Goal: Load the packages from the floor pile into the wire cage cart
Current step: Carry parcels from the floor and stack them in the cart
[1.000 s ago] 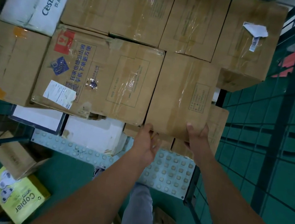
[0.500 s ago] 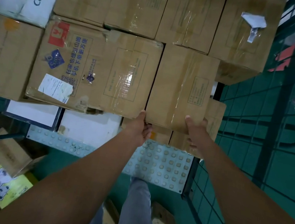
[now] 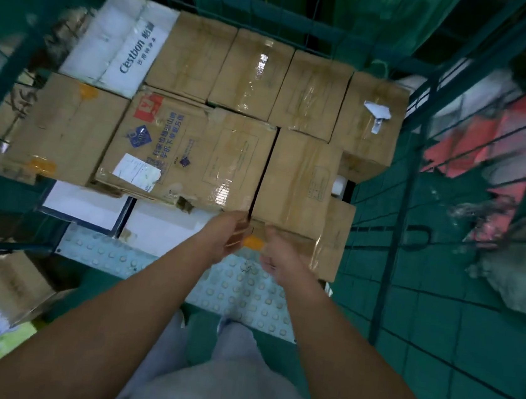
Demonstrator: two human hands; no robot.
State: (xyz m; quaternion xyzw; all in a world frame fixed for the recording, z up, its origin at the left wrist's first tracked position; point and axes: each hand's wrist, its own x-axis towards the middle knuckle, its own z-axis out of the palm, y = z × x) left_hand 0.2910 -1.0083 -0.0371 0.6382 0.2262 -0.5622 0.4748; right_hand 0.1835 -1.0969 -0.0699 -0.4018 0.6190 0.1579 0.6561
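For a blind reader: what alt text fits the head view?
Both hands, left and right, reach the near edge of a taped box atop stacked cardboard boxes in a green wire cart; motion blur hides the fingers.

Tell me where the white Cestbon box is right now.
In the head view, the white Cestbon box lies at the far left corner of the green wire cage cart, beside the row of brown cardboard boxes.

Dim greenish light is filling the scene; glare is shining off box tape [image 3: 260, 64], and edges are smearing with motion blur.
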